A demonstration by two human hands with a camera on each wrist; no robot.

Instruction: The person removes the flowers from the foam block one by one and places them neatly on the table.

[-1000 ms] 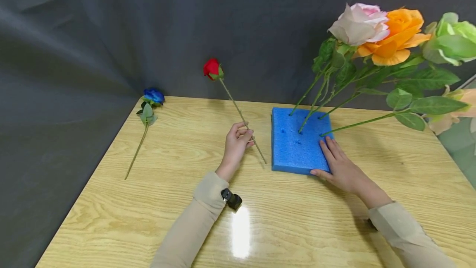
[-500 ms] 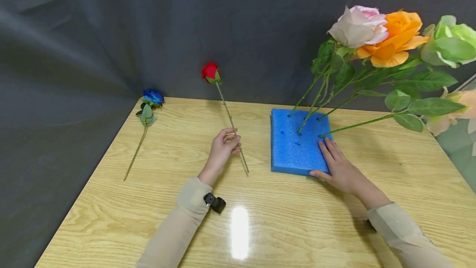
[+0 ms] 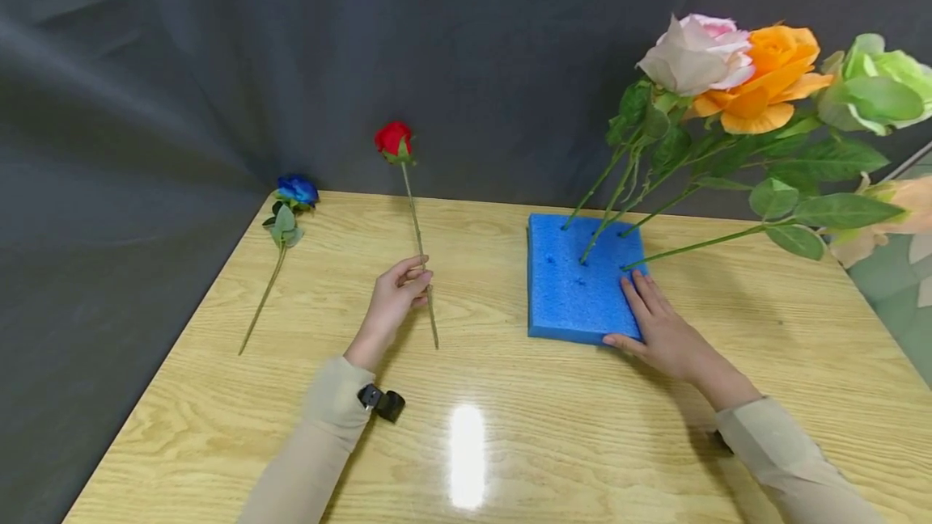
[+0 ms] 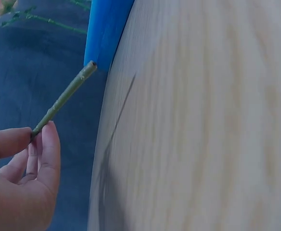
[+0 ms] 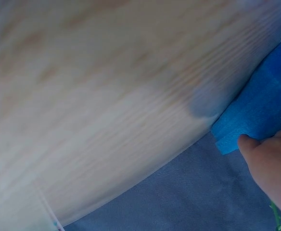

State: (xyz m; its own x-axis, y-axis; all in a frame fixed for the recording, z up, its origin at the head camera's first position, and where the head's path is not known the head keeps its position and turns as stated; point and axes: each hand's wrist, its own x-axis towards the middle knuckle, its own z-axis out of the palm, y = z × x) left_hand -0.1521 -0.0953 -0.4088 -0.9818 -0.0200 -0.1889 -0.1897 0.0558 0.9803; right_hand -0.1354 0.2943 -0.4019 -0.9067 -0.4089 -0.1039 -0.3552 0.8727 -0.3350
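My left hand (image 3: 396, 293) pinches the thin stem of a red rose (image 3: 394, 140) and holds it nearly upright, its cut end close over the wooden table (image 3: 510, 427). In the left wrist view the stem (image 4: 66, 98) runs out from my fingertips (image 4: 46, 139). My right hand (image 3: 658, 322) rests flat on the front right corner of a blue foam block (image 3: 575, 297), fingers straight; its thumb (image 5: 253, 149) touches the block's edge (image 5: 256, 115). Several roses stand in the block: pink (image 3: 695, 55), orange (image 3: 772, 75), green (image 3: 874, 83).
A blue rose (image 3: 291, 192) lies on the table at the far left, stem pointing toward me. A dark cloth (image 3: 218, 63) hangs behind the table. A peach flower (image 3: 891, 213) leans out past the right edge.
My left hand has carried the red rose leftward, away from the foam block, and the stem now stands more upright. My right hand has stayed on the block.
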